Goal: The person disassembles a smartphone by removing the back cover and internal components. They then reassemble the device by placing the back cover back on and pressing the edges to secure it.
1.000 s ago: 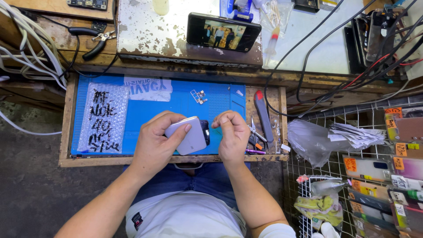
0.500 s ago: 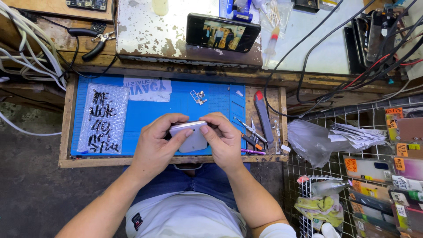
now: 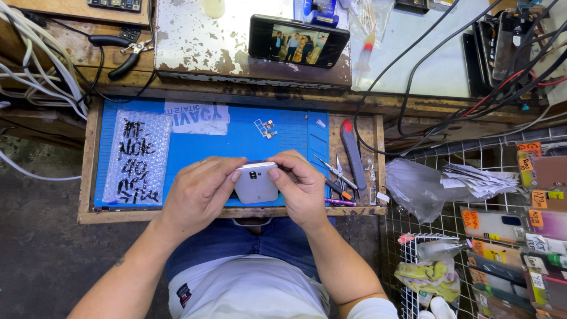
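Note:
A white smartphone (image 3: 255, 184) is held back side up, camera end away from me, above the near edge of a blue work mat (image 3: 248, 139). My left hand (image 3: 201, 192) grips its left side, thumb resting on the top edge. My right hand (image 3: 300, 188) grips the right side, thumb pressed near the camera corner. Both hands hide the phone's long edges.
Tweezers and small tools (image 3: 338, 177) and a grey pry tool (image 3: 353, 150) lie right of the mat. A bubble-wrap bag (image 3: 137, 156) lies at left, small parts (image 3: 266, 127) mid-mat. A propped phone (image 3: 298, 42) plays video on the back shelf. Wire racks (image 3: 484, 236) hold packages at right.
The phone has been turned from tilted on edge to back side up, and both hands have closed in around its top end.

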